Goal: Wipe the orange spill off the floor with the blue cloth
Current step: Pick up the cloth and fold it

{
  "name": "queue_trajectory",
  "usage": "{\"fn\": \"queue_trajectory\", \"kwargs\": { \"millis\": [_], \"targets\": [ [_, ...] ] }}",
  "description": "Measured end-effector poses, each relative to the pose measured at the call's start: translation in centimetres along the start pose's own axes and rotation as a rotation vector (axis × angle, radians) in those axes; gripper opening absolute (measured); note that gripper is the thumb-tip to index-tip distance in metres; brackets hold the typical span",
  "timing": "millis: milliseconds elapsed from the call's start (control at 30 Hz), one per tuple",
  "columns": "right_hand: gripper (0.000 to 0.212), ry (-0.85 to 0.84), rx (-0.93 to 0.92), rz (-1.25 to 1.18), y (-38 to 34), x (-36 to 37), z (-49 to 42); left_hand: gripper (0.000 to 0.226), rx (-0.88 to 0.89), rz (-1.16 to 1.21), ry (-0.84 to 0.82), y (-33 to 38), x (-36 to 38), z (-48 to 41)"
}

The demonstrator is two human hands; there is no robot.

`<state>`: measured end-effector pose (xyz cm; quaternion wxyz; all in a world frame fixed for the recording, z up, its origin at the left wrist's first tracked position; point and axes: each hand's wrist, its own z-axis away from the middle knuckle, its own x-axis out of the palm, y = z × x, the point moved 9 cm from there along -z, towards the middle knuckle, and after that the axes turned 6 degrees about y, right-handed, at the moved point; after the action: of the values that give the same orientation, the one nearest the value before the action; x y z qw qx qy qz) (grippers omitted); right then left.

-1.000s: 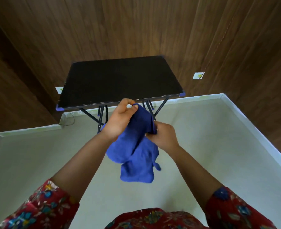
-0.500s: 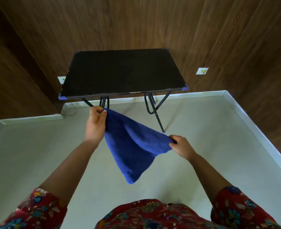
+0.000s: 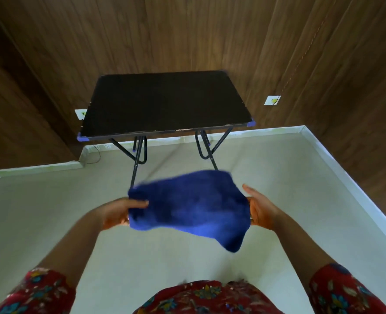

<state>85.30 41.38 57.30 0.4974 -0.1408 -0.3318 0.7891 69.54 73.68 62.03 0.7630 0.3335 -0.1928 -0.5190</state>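
From the head camera, the blue cloth (image 3: pixel 189 207) hangs in the air in front of the black desk (image 3: pixel 164 105), spread between two hands and blurred. The left hand (image 3: pixel 117 214) holds the cloth's left edge, thumb lying over the fabric; its fingers are hidden beneath, so it looks like a pinch. The right hand (image 3: pixel 258 211) is at the right edge with its fingers (image 3: pixel 248 190) straight and relaxed; whether its thumb still pins the cloth I cannot tell. One corner droops low, nearer the person than the desk. No orange spill shows on the pale floor (image 3: pixel 51 211) (it may lie outside the view). The risk: with only one sure grip the cloth could slip and drop in a bunch, or be laid down clear of the spill.
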Motion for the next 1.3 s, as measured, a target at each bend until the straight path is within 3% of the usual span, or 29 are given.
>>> {"fn": "queue_trajectory", "kwargs": {
  "millis": [67,200,267,333,467,567,633,700,733,800,867,933,1000,1067,1133,1200,1300],
  "targets": [
    [0.037,0.05,-0.089,0.057,-0.1,0.1,0.2,0.064,0.013,-0.14,-0.046,-1.6,0.0,-0.5],
    [0.035,0.026,-0.26,-0.18,-3.5,0.2,1.2,0.063,0.201,0.193,-0.112,1.3,-0.2,-0.7],
    [0.033,0.038,-0.311,-0.223,-5.0,0.1,1.6,0.048,0.241,0.006,-0.113,1.8,0.1,-0.6],
    [0.03,0.109,-0.348,-0.175,-6.0,-0.2,1.8,0.023,0.185,-0.233,0.018,1.3,-0.5,-1.3],
    [0.023,0.402,-0.407,0.07,-8.6,-1.5,2.4,0.013,0.331,-0.233,0.34,4.9,-2.9,-1.9],
    [0.034,0.53,-0.503,0.148,-11.2,-2.0,3.7,0.043,0.457,-0.193,0.489,8.2,-4.3,-0.2],
    [0.025,0.512,-0.595,0.245,-13.2,-1.5,4.6,0.045,0.536,-0.257,0.493,9.8,-3.9,1.2],
    [0.024,0.43,-0.677,0.354,-14.9,-0.5,5.5,0.031,0.588,-0.291,0.401,11.1,-3.0,2.2],
    [0.03,0.398,-0.709,0.432,-15.8,0.1,6.0,0.026,0.587,-0.318,0.334,11.6,-2.5,2.5],
    [0.043,0.422,-0.755,0.75,-16.9,1.1,6.3,0.037,0.593,-0.538,0.278,12.2,-2.3,2.7],
    [0.036,0.507,-0.799,1.118,-17.7,2.2,6.3,0.04,0.636,-0.821,0.356,13.2,-3.0,2.6],
    [0.02,0.532,-0.751,1.205,-18.1,2.4,5.9,0.019,0.673,-0.944,0.469,14.7,-3.9,3.0],
    [0.011,0.483,-0.693,1.149,-18.6,2.2,5.7,0.02,0.689,-0.972,0.509,15.9,-4.5,3.4],
    [0.019,0.407,-0.68,1.061,-19.1,2.1,5.5,0.016,0.731,-0.906,0.469,16.9,-5.1,3.3],
    [0.025,0.345,-0.638,0.83,-19.3,1.2,5.7,0.008,0.646,-0.537,0.316,16.7,-5.7,3.6],
    [0.019,0.262,-0.62,0.457,-19.5,0.7,6.0,0.016,0.578,-0.167,0.164,16.4,-5.7,3.8],
    [0.017,0.139,-0.588,-0.055,-19.2,1.1,5.6,0.014,0.581,0.145,0.134,16.4,-5.3,3.9]
  ]
}}
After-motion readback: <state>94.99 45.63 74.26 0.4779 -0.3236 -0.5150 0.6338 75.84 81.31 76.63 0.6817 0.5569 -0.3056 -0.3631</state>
